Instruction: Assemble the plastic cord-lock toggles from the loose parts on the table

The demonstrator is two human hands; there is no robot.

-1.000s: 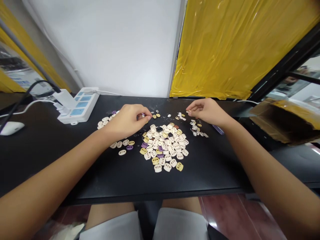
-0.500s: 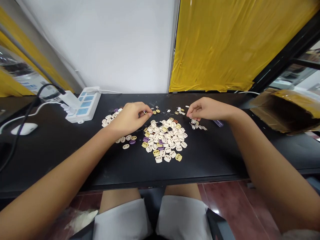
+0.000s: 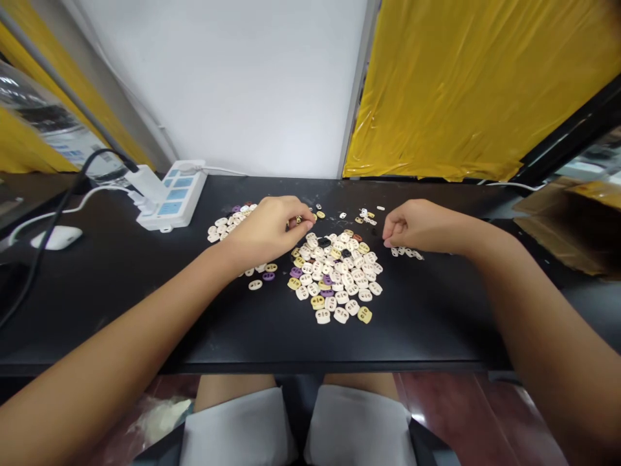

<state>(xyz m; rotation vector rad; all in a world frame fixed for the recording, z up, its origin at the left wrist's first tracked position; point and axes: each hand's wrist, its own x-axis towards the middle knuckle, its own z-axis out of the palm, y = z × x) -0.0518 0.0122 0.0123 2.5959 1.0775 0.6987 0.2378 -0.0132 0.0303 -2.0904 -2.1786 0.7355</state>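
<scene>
My left hand (image 3: 279,225) is over the far side of the black table, thumb and fingertips pressed together. What they hold, if anything, is too small to make out; a few yellow two-hole pieces (image 3: 320,215) lie by the fingertips. My right hand (image 3: 412,223) is curled with thumb and fingers together just above a cluster of small white two-hole pieces (image 3: 410,253), and its contents are hidden. Between and nearer than the hands spreads a pile of flat oval two-hole buttons (image 3: 339,272), mostly cream, some yellow, purple and black.
More cream buttons (image 3: 220,226) lie left of my left hand, partly covered by it. Small pieces (image 3: 365,215) are scattered at the back. A white power strip (image 3: 177,194) with plugs, a white mouse (image 3: 55,237) and a cable stand left. At right is a cardboard box (image 3: 577,220).
The view has turned slightly left, so everything sits farther right. My right hand has moved a little nearer to me, over the small white pieces. My left hand stays about where it was.
</scene>
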